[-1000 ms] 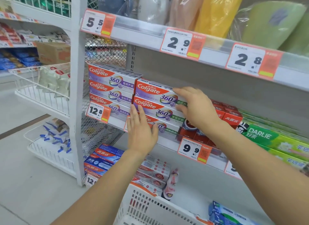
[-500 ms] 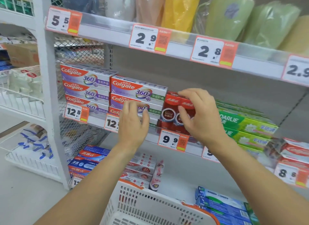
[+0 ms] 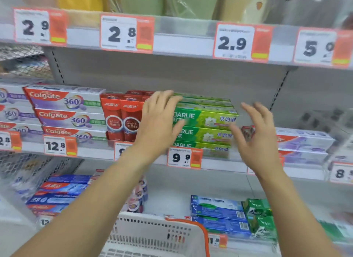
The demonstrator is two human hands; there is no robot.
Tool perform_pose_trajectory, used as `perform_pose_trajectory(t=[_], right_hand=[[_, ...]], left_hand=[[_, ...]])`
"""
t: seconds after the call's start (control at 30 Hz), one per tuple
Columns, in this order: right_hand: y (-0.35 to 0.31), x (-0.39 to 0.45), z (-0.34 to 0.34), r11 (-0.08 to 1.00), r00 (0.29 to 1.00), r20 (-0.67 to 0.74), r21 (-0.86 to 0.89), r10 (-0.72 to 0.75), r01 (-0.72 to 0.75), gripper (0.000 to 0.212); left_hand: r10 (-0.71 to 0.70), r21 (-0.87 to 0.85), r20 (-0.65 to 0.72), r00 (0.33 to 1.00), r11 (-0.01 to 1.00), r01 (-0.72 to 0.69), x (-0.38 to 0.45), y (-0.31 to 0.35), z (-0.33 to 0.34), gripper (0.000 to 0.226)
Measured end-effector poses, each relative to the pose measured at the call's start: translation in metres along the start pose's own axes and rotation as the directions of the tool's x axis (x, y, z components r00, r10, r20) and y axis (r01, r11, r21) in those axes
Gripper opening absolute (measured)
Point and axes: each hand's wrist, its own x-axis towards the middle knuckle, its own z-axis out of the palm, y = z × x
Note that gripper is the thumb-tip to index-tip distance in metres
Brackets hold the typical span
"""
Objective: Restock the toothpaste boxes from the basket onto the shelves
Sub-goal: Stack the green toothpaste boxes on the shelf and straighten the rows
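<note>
Both hands are up at the middle shelf. The left hand lies with straight fingers against the left end of the stacked green Darlie boxes; the right hand hovers open just off their right end, holding nothing. The white basket sits below.
</note>
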Motion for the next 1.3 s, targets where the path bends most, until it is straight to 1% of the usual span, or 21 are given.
perform_pose_trajectory(t=[0.07,0.1,0.17,0.2,0.23,0.33,0.4,0.5,0.6,0.73,0.83,0.9,0.93,1.0,1.07,1.13,1.2,1.23,1.3], right_hand=[[0.014,-0.002,0.007,0.994,0.986,0.126,0.012,0.108,-0.110,0.063],[0.020,-0.004,0.013,0.990,0.977,0.177,0.050,0.120,-0.131,0.067],[0.025,-0.005,0.022,0.964,0.966,0.240,0.218,0.100,-0.154,0.073],[0.026,-0.005,0.025,0.943,0.960,0.263,0.285,0.098,-0.174,0.074],[0.026,-0.004,0.029,0.933,0.958,0.266,0.307,0.106,-0.188,0.075],[0.025,-0.005,0.035,0.938,0.967,0.206,0.280,0.149,-0.204,0.074],[0.023,-0.007,0.036,0.927,0.969,0.189,0.309,0.161,-0.215,0.072],[0.024,-0.008,0.036,0.915,0.971,0.173,0.343,0.162,-0.214,0.060],[0.025,-0.010,0.037,0.905,0.971,0.154,0.358,0.185,-0.229,0.052],[0.021,-0.011,0.036,0.885,0.971,0.124,0.401,0.204,-0.237,0.043],[0.021,-0.010,0.037,0.880,0.972,0.107,0.414,0.209,-0.234,0.038],[0.022,-0.010,0.038,0.875,0.972,0.094,0.423,0.215,-0.235,0.038],[0.022,-0.010,0.039,0.869,0.971,0.090,0.433,0.221,-0.238,0.038],[0.022,-0.010,0.040,0.860,0.970,0.082,0.449,0.229,-0.241,0.038],[0.022,-0.010,0.040,0.858,0.970,0.084,0.454,0.228,-0.241,0.039],[0.023,-0.011,0.040,0.858,0.968,0.094,0.449,0.234,-0.251,0.040],[0.025,-0.010,0.040,0.853,0.965,0.119,0.453,0.232,-0.261,0.042],[0.026,-0.010,0.040,0.848,0.964,0.135,0.459,0.230,-0.267,0.043],[0.028,-0.009,0.038,0.838,0.962,0.164,0.474,0.220,-0.272,0.044]], left_hand=[[0.020,0.199,0.208,0.978,0.978,-0.062,0.018,-0.001,0.004,0.074],[0.019,0.296,0.296,0.955,0.949,-0.111,0.024,-0.002,0.006,0.082],[-0.016,0.404,0.410,0.912,0.899,-0.166,0.030,-0.005,0.007,0.091],[-0.035,0.418,0.431,0.902,0.893,-0.165,0.032,-0.006,0.006,0.092],[-0.043,0.417,0.435,0.899,0.895,-0.159,0.033,-0.006,0.005,0.091],[-0.046,0.402,0.440,0.897,0.903,-0.151,0.036,-0.004,0.002,0.089],[-0.039,0.407,0.447,0.894,0.898,-0.164,0.039,-0.004,0.001,0.085],[-0.003,0.416,0.430,0.903,0.888,-0.195,0.043,-0.003,0.000,0.077],[0.014,0.407,0.423,0.906,0.890,-0.204,0.041,-0.003,-0.001,0.076],[0.017,0.405,0.438,0.899,0.889,-0.215,0.038,-0.001,-0.003,0.078],[-0.007,0.464,0.475,0.880,0.851,-0.244,0.041,0.004,-0.003,0.082],[0.016,0.477,0.491,0.871,0.832,-0.283,0.047,0.011,0.000,0.094],[0.046,0.442,0.499,0.865,0.846,-0.300,0.051,0.017,0.002,0.103],[0.109,0.303,0.532,0.840,0.901,-0.309,0.065,0.030,0.008,0.117],[0.100,0.194,0.601,0.793,0.944,-0.266,0.082,0.039,0.018,0.127],[0.030,0.168,0.693,0.720,0.965,-0.202,0.096,0.042,0.027,0.133],[-0.031,0.178,0.751,0.660,0.972,-0.156,0.102,0.036,0.034,0.132],[-0.037,0.179,0.761,0.647,0.972,-0.155,0.101,0.033,0.037,0.130],[-0.021,0.182,0.753,0.657,0.967,-0.178,0.097,0.031,0.039,0.128]])
